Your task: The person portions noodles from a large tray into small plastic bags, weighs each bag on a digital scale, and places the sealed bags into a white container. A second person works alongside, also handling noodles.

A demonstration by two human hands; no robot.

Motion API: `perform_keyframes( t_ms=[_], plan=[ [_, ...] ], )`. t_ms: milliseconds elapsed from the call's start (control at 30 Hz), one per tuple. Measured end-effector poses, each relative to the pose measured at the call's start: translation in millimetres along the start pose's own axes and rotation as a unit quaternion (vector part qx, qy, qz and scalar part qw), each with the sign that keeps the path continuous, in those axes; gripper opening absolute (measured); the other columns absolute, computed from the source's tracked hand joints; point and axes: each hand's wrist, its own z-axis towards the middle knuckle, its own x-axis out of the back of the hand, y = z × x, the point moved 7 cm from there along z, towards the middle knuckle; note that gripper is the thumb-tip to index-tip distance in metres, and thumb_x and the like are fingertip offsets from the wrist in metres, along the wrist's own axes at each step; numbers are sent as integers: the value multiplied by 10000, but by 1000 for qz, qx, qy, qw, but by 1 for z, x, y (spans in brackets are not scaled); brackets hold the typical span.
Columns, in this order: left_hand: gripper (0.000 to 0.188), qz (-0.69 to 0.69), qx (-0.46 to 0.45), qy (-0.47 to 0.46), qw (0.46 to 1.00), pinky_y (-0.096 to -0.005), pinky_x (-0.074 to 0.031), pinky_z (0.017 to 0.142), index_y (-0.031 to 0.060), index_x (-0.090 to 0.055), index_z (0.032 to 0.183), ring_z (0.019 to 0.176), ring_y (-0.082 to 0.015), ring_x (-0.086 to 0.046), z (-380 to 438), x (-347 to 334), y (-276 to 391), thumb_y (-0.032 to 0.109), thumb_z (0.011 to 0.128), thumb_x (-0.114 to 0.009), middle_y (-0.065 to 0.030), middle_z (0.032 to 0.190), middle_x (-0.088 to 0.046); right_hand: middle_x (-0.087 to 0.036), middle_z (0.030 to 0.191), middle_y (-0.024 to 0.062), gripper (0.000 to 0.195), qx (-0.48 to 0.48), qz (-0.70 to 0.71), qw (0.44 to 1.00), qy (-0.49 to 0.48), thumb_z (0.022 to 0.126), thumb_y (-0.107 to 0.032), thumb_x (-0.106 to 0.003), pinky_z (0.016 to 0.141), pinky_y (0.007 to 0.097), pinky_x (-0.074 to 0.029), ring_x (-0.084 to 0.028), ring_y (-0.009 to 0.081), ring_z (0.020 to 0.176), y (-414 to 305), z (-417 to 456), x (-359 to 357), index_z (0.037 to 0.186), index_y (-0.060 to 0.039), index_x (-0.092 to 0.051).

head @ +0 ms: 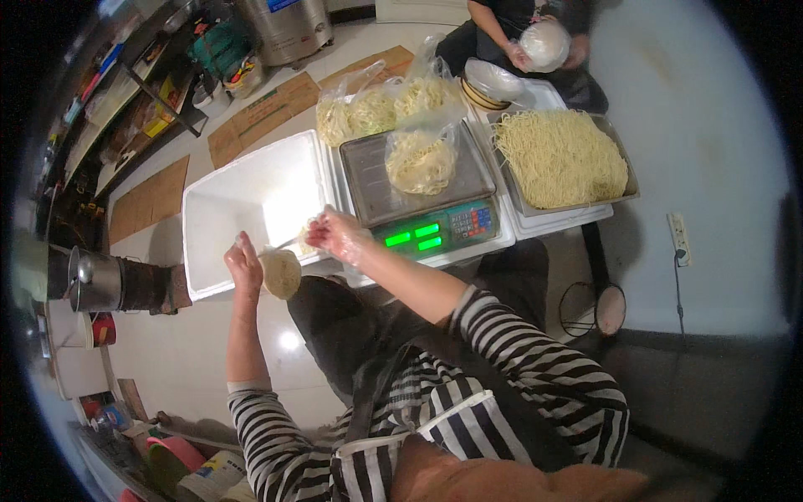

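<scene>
A clear plastic bag of pale contents, probably noodles [281, 275], hangs beside my left hand [243, 263]. Its twisted neck is stretched between my two hands. My right hand [335, 237] pinches the other end, and a shiny clear film, perhaps a thin glove, covers it. Both hands are over the near side of a white foam box [219, 207]. To the right, a digital scale [439, 229] with lit green displays carries an open plastic bag of noodles [421, 164] on its metal platform.
Several bagged noodle portions [376, 110] stand behind the scale. A metal tray heaped with loose noodles [561, 160] lies to the right. Beyond it, a co-worker's hands [519, 58] hold a plastic-covered bowl [544, 47]. A power strip [679, 238] hangs on the wall.
</scene>
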Motion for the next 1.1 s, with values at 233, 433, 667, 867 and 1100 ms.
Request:
perform_keyframes(
  t_ms=[233,433,667,867,1100],
  plan=[
    [377,4,70,35,997,-325,-433,664,-40,-554,953,736,-189,-520,52,-27,-62,333,901,-553,-124,804,-543,-589,889,140,187,148,-169,974,-38,867,-93,-538,744,332,-551,-615,232,784,-23,51,-33,999,39,-528],
    [658,33,-52,-69,996,-397,-397,957,8,-469,1235,1105,-349,-496,52,-122,37,318,725,-746,-193,1204,-514,-611,963,121,229,116,-323,939,-16,871,-59,-569,707,274,-536,-623,169,817,-61,-29,22,1091,1,-541],
    [664,45,-139,-151,978,-426,-415,926,71,-490,1224,1127,-334,-476,50,-252,170,361,678,-731,-183,1240,-487,-621,718,69,40,544,-492,637,237,790,-72,-619,636,297,-470,-584,154,664,-229,-100,74,801,-33,-619],
    [387,-6,117,-219,969,-470,-492,768,92,-519,1167,842,-386,-598,64,-345,93,310,848,-503,-220,991,-598,-655,872,183,179,368,-793,462,146,747,-54,-571,708,414,-501,-638,323,802,-284,-45,52,892,-60,-676],
    [299,-574,516,-185,608,-517,-527,670,-80,-468,979,779,-421,-605,-29,-339,76,191,899,-369,-267,920,-592,-631,944,237,255,85,-958,256,93,768,-216,-577,806,448,-490,-623,360,882,-270,-18,70,911,-25,-668]
  ],
)
